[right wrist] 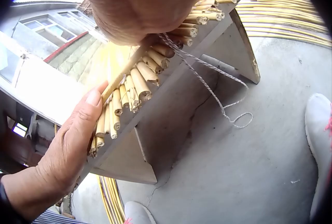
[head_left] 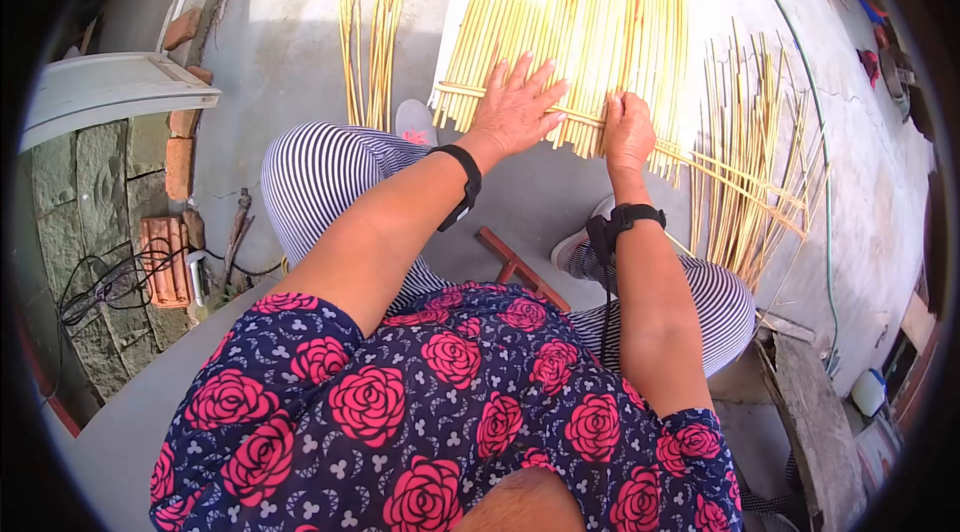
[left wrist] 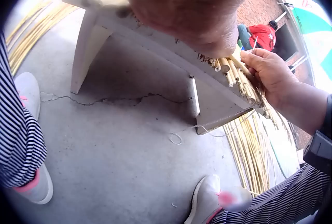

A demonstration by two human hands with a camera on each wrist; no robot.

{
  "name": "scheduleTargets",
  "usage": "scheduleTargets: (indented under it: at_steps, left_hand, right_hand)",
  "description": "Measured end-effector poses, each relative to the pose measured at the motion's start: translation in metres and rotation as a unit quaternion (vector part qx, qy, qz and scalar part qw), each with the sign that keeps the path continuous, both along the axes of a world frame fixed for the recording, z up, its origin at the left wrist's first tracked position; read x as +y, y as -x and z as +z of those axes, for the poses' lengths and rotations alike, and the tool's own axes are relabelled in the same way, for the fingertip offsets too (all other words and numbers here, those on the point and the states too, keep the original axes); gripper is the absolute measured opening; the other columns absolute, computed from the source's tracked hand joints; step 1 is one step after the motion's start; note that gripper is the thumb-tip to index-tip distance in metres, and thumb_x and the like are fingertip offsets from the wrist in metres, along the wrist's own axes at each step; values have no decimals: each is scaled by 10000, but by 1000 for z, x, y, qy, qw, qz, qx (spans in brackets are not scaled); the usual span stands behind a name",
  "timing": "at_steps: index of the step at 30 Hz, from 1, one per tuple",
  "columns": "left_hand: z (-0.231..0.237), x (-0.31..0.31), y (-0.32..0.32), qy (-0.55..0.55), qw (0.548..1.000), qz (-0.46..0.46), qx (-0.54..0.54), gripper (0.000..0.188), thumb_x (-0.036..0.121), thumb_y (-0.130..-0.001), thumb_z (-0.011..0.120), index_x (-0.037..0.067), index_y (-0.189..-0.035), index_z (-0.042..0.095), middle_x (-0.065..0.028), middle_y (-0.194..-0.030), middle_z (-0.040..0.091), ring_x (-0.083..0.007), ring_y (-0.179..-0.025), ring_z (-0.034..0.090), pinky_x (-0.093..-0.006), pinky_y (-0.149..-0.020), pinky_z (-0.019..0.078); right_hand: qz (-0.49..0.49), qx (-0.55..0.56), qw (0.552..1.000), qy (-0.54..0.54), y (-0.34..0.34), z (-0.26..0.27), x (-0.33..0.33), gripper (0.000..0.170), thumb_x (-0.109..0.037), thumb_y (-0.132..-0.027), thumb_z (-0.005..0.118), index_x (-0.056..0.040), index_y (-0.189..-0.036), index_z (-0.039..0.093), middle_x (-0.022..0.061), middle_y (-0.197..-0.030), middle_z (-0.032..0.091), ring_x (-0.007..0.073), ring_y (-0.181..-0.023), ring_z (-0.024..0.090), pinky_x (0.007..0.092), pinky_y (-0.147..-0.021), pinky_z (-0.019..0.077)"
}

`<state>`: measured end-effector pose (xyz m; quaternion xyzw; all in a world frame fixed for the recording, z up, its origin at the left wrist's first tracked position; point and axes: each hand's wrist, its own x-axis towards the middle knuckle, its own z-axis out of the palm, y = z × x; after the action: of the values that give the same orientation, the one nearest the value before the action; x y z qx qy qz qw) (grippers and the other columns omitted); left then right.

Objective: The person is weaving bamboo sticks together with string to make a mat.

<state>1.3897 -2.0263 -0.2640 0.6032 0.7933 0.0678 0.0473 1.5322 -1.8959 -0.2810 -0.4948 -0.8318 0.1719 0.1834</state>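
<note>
Many yellow stalks (head_left: 570,22) lie side by side on a low white stand (left wrist: 155,46), a thin stick (right wrist: 122,74) crossing them near their cut ends. My left hand (head_left: 515,107) rests on the stalks with fingers spread, its thumb along the crossing stick. To its right, my right hand (head_left: 630,135) has its fingers curled at the stick and pinches a twisted string (right wrist: 207,67), which hangs in a loop below the stand. The right hand's palm hides part of that grip in the right wrist view; in the left wrist view its fingertips are close together.
Loose stalks lie on the concrete floor, one bunch (head_left: 375,42) at the left and another (head_left: 745,152) at the right. A red-brown bar (head_left: 520,267) is between the legs. A green hose (head_left: 815,102) runs along the right. A person in red (left wrist: 262,36) is in the background.
</note>
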Motion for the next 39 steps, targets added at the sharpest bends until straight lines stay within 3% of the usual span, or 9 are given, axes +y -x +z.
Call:
scheduleTargets:
  at_steps: [14, 20, 25, 29, 30, 39]
  left_hand:
    - [1, 1, -1, -16, 1000, -9, 23, 475, 503, -909, 422, 325, -1349, 431, -17, -1467, 314, -287, -1373, 217, -498, -1102, 123]
    - [-1, 0, 1, -16, 1000, -7, 16, 470, 499, -917, 409, 325, -1353, 426, -28, -1472, 305, -290, -1374, 214, -511, -1101, 124]
    - [11, 2, -3, 27, 999, -17, 32, 452, 498, -927, 389, 307, -1332, 448, -39, -1472, 302, -299, -1374, 213, -518, -1106, 119]
    - [-9, 3, -9, -81, 993, -80, -40, 377, 236, -874, 549, 272, -1248, 516, -38, -1363, 436, -285, -1314, 338, -503, -1066, 230]
    - [-16, 4, -11, -134, 985, -84, -67, 365, 141, -813, 600, 255, -1159, 580, -21, -1269, 502, -263, -1245, 412, -463, -1024, 293]
    - [-15, 6, -13, -173, 975, -53, -130, 244, 170, -797, 627, 238, -1030, 658, 8, -1162, 541, -219, -1161, 445, -406, -977, 326]
  right_hand:
    - [-24, 124, 990, 62, -4, 7, -6, 203, -297, -856, 599, -95, -851, 614, 95, -885, 632, 304, -787, 604, 405, -690, 476]
    - [-2, 88, 978, 187, -12, 6, 9, 247, -329, -870, 577, -92, -800, 584, 91, -789, 637, 299, -727, 605, 398, -645, 463]
    - [-8, 82, 984, 160, -11, -6, 12, 273, -358, -871, 567, -95, -799, 577, 98, -810, 642, 313, -731, 604, 415, -637, 462]
    - [-2, 61, 990, 130, -7, -3, 9, 269, -363, -867, 572, -100, -809, 582, 103, -833, 643, 324, -741, 603, 419, -644, 466]
    - [1, 65, 991, 118, -8, -2, 9, 269, -361, -867, 571, -99, -805, 583, 101, -825, 643, 323, -737, 603, 418, -642, 466]
    - [-41, 113, 971, 205, -6, 4, 7, 262, -340, -872, 570, -87, -810, 604, 106, -752, 637, 303, -703, 601, 396, -634, 459]
